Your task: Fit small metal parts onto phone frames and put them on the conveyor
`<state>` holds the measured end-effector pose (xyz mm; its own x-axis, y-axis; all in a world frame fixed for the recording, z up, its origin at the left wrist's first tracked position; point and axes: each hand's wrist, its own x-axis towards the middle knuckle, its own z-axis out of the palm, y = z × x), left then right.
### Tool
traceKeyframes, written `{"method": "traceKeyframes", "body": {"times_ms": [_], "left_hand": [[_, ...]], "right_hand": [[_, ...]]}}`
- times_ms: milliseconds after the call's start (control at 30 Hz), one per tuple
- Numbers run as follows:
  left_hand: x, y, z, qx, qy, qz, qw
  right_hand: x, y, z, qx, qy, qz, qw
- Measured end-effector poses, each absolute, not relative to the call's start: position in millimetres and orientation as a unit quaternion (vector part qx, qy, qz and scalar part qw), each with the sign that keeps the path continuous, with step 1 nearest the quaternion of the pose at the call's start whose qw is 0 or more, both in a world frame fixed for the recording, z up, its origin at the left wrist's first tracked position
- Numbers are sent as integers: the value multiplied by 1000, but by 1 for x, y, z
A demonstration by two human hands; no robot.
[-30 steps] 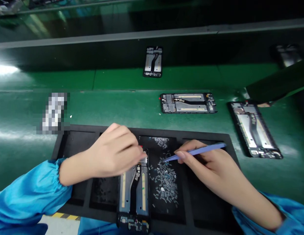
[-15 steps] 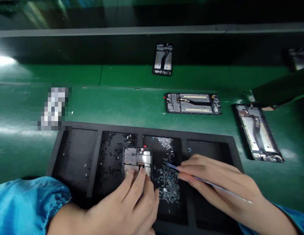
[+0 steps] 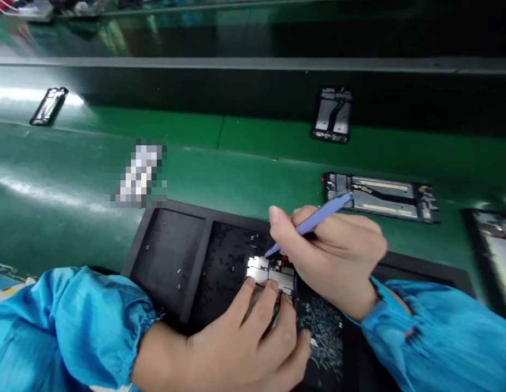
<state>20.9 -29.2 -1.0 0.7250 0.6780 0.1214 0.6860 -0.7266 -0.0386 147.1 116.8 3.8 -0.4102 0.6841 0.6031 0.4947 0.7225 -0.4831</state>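
Observation:
Under the fingertips of my left hand (image 3: 257, 337) lies an opened phone (image 3: 259, 271), its metal plates showing at the upper end; the hand covers its lower part. The fingers are curled over it and hold it above the black divided tray (image 3: 196, 275). My right hand (image 3: 332, 261) pinches purple tweezers (image 3: 322, 215), tilted with the tip down at the phone's top edge. Whether the tip grips a small part cannot be made out. Beside the phone, partly behind my right wrist, is a pile of tiny clear pieces (image 3: 324, 332) in a tray compartment.
Beyond the tray, an opened phone (image 3: 383, 197) lies sideways on the green bench (image 3: 236, 179). Another opened phone (image 3: 332, 114) is farther back, one (image 3: 495, 234) at the right edge, one (image 3: 49, 106) at far left. A pixelated object (image 3: 139, 174) stands left of centre.
My right hand has moved from the pile of tiny pieces to the phone's top edge, turning the tweezers tip down. My left hand stays on the phone. The view has swung, shifting the scene rightward.

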Motion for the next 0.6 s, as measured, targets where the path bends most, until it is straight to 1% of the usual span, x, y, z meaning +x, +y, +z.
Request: {"method": "traceKeyframes", "body": {"times_ms": [167, 367, 600], "left_hand": [[21, -29, -7, -926, -369, -69, 43], [22, -29, -9, -917, -387, -84, 57], [19, -26, -2, -924, -373, -71, 51]], "right_hand": [[147, 118, -12, -357, -842, 100, 393], [147, 117, -11, -355, -852, 102, 371], [148, 114, -8, -368, -854, 88, 356]]}}
